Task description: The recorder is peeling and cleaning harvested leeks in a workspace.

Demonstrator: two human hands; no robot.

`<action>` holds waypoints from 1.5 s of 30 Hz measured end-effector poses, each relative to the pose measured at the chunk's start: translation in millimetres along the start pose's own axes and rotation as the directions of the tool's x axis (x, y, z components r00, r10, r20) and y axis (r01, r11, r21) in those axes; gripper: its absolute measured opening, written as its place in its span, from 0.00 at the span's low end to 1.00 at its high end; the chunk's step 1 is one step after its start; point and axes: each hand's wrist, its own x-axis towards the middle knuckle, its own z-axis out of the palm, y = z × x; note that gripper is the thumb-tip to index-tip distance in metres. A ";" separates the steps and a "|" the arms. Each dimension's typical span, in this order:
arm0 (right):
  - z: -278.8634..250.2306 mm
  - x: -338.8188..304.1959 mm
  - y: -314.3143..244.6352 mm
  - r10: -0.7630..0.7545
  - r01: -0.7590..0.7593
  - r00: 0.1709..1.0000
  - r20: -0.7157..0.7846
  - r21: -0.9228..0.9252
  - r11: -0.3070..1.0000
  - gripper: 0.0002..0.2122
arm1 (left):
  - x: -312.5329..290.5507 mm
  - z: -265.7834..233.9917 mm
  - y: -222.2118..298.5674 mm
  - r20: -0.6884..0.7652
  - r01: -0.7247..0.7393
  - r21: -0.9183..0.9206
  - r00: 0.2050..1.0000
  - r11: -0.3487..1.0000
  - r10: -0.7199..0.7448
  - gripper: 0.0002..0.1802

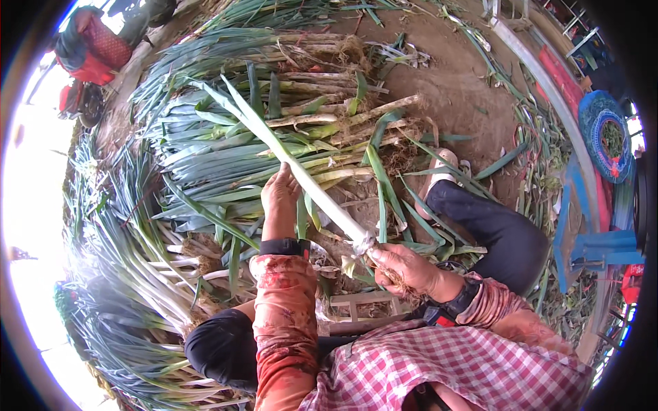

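Note:
A long leek (308, 185) lies slantwise in front of me, its green leaves up to the left and its white, root end down to the right. My left hand (279, 195) is closed round the middle of its stalk. At the root end, my right hand (409, 269) grips it, with brownish roots and loose skin showing by the fingers. Behind the held leek lies a broad pile of leeks (212, 164), roots toward the right. More leeks (147, 274) are heaped at my left, beside my bent knee.
Cut leaves (391, 188) lie strewn near my shoe (441, 168). Bare brown soil (452, 75) shows beyond. A curved metal rail (541, 82), a blue metal frame (593, 250) and a round blue woven item (608, 137) stand at right. A person (92, 44) is at far left.

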 end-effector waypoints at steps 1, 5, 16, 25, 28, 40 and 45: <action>-0.6 0.0 0.2 0.000 0.000 1.000 0.010 -0.007 1.000 0.16 | -0.5 -2.6 1.8 0.011 -0.011 -0.014 1.000 1.000 0.011 0.10; -4.5 7.2 9.4 -0.063 0.061 0.998 -0.015 -0.079 0.995 0.12 | -5.2 -10.4 12.2 0.023 -0.145 0.163 0.989 0.976 0.143 0.07; -36.7 44.5 11.6 -0.734 0.370 0.667 -0.129 -0.797 0.477 0.14 | -210.1 16.2 16.1 0.661 -0.188 0.649 0.619 0.737 -0.424 0.05; 21.5 44.9 20.6 -0.689 0.152 0.724 0.037 -0.983 0.107 0.18 | -78.7 -70.4 -2.6 0.216 0.106 0.158 0.966 0.982 -0.139 0.26; 33.4 49.0 37.4 -0.513 0.187 0.851 0.111 -0.977 0.100 0.18 | -45.7 -59.8 -26.9 0.023 0.209 -0.145 0.978 0.967 -0.208 0.13; 18.0 124.5 7.4 -0.233 0.312 0.950 0.210 -0.698 0.645 0.27 | -54.4 -44.8 -35.7 0.054 0.128 -0.251 0.992 0.960 -0.118 0.17; 23.4 109.1 12.1 -0.214 0.244 0.964 0.158 -0.845 0.476 0.27 | -47.1 -50.6 -34.6 0.055 0.137 -0.272 0.990 0.952 -0.127 0.17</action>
